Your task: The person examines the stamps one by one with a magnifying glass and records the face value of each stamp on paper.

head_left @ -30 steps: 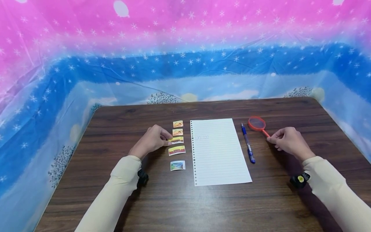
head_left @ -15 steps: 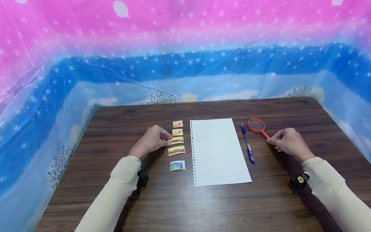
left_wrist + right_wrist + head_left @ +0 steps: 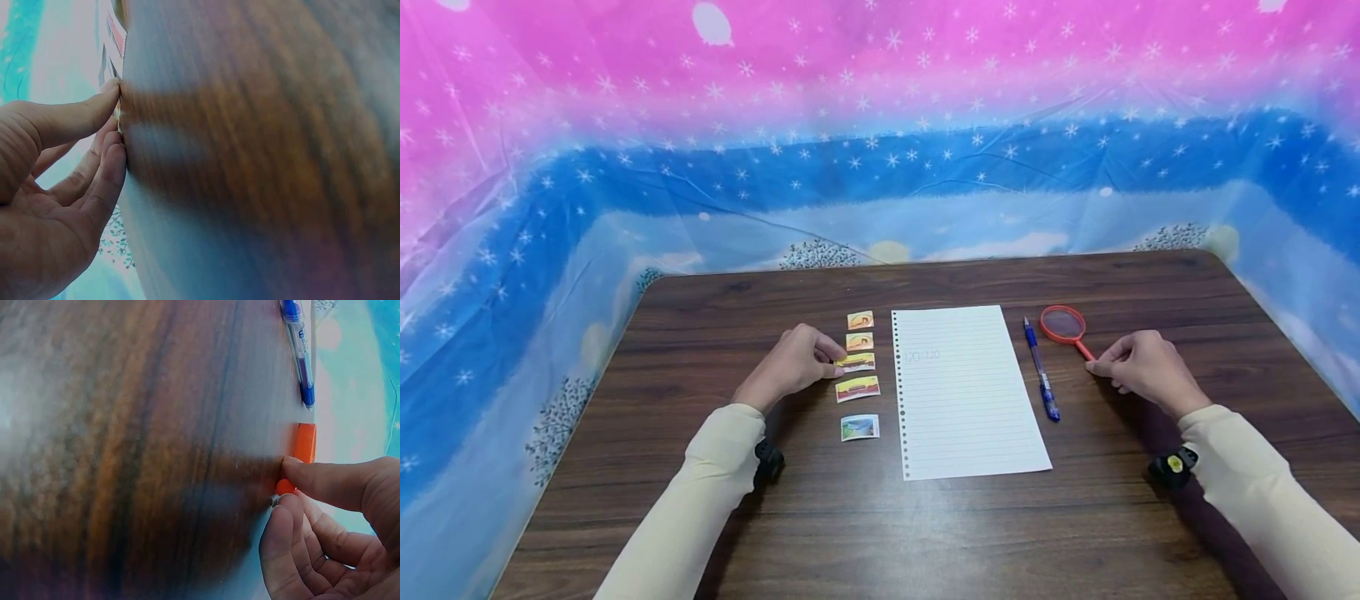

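Observation:
In the head view, a column of several small stamps lies left of a lined paper sheet (image 3: 970, 408). My left hand (image 3: 793, 362) pinches the left end of the third stamp from the top, a yellow-and-red stamp (image 3: 859, 362). From the left wrist, the thumb and fingertips of my left hand (image 3: 69, 156) meet the tabletop, and the stamp under them is mostly hidden. On the right, my right hand (image 3: 1146, 367) grips the handle tip of a red magnifying glass (image 3: 1081, 346), which lies on the table. Part of its orange-red handle (image 3: 305, 442) shows in the right wrist view.
A blue pen (image 3: 1039, 371) lies between the paper and the magnifying glass. Two orange stamps sit above the held one; a yellow-and-red stamp (image 3: 857, 389) and a landscape stamp (image 3: 860, 427) sit below. Patterned cloth (image 3: 880, 167) hangs behind the dark wooden table (image 3: 880, 542).
The magnifying glass has slid slightly left and toward the person, with my right hand on its handle. My left hand and the stamps stay where they were.

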A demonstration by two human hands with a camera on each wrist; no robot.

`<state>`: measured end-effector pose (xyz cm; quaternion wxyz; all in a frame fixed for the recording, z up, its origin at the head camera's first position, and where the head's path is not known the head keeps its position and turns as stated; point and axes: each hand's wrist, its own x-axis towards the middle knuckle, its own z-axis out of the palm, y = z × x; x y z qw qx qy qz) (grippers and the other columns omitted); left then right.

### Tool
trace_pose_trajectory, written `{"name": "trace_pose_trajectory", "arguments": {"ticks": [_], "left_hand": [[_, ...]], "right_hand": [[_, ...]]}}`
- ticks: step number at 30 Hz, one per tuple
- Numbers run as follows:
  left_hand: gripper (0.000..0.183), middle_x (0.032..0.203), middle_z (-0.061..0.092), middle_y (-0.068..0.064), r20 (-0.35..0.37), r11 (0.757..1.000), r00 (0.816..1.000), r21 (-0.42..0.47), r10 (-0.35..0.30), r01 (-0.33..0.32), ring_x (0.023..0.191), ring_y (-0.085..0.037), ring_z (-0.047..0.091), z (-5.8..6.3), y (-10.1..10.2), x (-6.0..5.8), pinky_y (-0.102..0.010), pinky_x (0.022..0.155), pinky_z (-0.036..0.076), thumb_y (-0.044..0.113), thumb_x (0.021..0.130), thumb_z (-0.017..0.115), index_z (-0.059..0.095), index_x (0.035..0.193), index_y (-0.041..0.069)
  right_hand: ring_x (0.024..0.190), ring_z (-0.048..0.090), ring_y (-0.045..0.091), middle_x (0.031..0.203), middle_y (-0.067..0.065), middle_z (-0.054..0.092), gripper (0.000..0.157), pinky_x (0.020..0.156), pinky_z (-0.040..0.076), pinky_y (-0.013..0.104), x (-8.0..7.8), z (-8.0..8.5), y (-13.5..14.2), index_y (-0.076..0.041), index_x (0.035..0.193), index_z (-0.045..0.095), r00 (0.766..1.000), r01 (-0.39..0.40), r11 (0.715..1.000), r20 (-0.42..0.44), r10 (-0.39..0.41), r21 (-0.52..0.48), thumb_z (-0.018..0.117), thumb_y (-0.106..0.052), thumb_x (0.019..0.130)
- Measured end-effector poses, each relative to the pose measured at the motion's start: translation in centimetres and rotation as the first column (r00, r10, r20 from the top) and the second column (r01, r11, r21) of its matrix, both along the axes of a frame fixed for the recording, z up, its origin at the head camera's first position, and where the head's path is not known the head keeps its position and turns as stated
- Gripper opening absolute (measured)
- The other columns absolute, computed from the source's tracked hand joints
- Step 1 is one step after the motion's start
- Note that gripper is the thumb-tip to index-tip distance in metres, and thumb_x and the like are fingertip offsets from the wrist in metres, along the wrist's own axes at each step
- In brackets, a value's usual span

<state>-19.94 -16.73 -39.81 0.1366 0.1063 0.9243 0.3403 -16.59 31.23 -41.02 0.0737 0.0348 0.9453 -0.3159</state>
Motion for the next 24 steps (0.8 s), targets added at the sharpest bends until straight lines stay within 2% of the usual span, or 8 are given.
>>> {"name": "trace_pose_trajectory", "arguments": {"ticks": [10, 16, 24], "left_hand": [[0.019, 0.109, 0.073, -0.008, -0.044, 0.999, 0.998, -0.002, -0.045, 0.045, 0.102, -0.026, 0.066, -0.1, -0.2, 0.0, -0.044, 0.088, 0.055, 0.009, 0.092, 0.075, 0.078, 0.111, 0.005], [0.021, 0.108, 0.073, -0.009, -0.067, 0.998, 0.996, -0.020, -0.064, 0.063, 0.102, -0.026, 0.067, 0.4, -0.2, 0.2, -0.045, 0.089, 0.055, 0.008, 0.093, 0.075, 0.077, 0.113, 0.004], [0.023, 0.108, 0.073, -0.010, -0.102, 0.998, 0.992, -0.024, -0.068, 0.066, 0.099, -0.023, 0.067, 1.0, 0.3, 0.8, -0.043, 0.089, 0.055, 0.008, 0.094, 0.073, 0.075, 0.116, 0.003]], "right_hand": [[0.063, 0.062, 0.020, 0.069, 0.005, 0.066, 0.031, 0.055, 0.050, 0.035, -0.1, 0.4, 0.0, 0.003, 0.092, 0.073, 1.000, -0.011, 1.000, 0.000, 0.011, 0.029, 0.077, -0.027, 0.091], [0.063, 0.060, 0.021, 0.069, 0.006, 0.066, 0.034, 0.055, 0.049, 0.035, -0.1, 0.9, 0.0, 0.003, 0.094, 0.072, 1.000, -0.014, 0.999, -0.027, 0.014, 0.030, 0.078, -0.030, 0.090], [0.064, 0.061, 0.020, 0.074, 0.007, 0.069, 0.029, 0.054, 0.048, 0.033, 0.1, 1.5, -0.8, 0.001, 0.097, 0.071, 0.998, -0.023, 0.999, -0.055, 0.025, 0.024, 0.078, -0.026, 0.091]]}}
